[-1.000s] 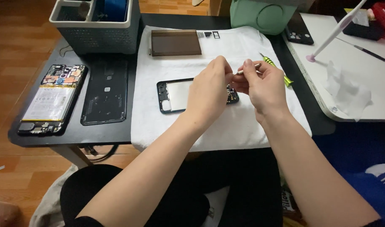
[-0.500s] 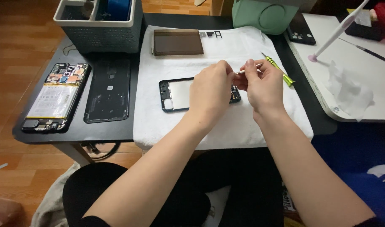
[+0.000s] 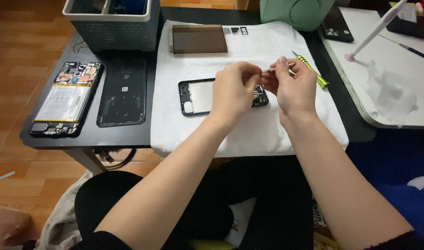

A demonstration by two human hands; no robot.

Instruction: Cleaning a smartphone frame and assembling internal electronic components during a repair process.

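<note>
My left hand point(image 3: 233, 88) and my right hand point(image 3: 289, 84) meet above a dark phone frame point(image 3: 198, 96) lying on a white cloth point(image 3: 249, 129). Together they pinch a thin silver tool, probably tweezers point(image 3: 273, 70), fingertips almost touching. The hands hide the right end of the frame. A green-handled screwdriver point(image 3: 315, 75) lies on the cloth just beyond my right hand.
A brown flat panel point(image 3: 199, 39) and small parts lie at the cloth's far edge. An opened phone with battery point(image 3: 66, 98) and a black back cover point(image 3: 123, 91) rest on the dark table at left. A grey basket point(image 3: 111, 28) stands behind. A white board point(image 3: 392, 69) sits right.
Both hands stay together over the frame, with only small finger movements on the thin tool. The view has shifted slightly.
</note>
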